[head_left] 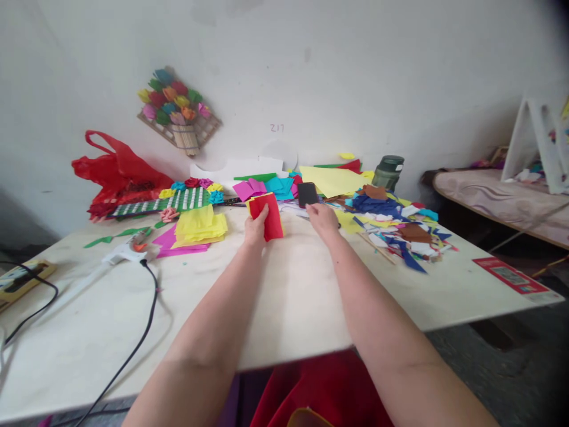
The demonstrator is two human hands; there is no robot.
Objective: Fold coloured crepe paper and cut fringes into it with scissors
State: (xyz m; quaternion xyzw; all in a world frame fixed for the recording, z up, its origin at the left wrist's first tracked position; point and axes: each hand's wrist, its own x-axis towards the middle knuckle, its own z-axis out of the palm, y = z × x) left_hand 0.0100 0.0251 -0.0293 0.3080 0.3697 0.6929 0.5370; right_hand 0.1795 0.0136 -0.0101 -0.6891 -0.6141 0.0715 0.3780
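Note:
My left hand [256,228] grips a stack of red paper [274,217] with yellow sheets showing at its edges, thumb on top. Farther right, my right hand [324,222] is closed at the lower edge of a flat black object [307,194] that looks like a phone. Its fingertips are partly hidden, so what they hold cannot be made out. Left of my left hand lies a pile of yellow paper [201,226] over magenta paper [182,249]. Behind the red stack are magenta pieces [249,189] and blue pieces [280,187].
A glue gun [128,249] with a black cord lies at the left, near a power strip [24,283]. Coloured scraps [400,225] heap at the right beside a green bottle [388,172]. A red plastic bag [120,178] and paper flowers on a green board [169,203] stand back left.

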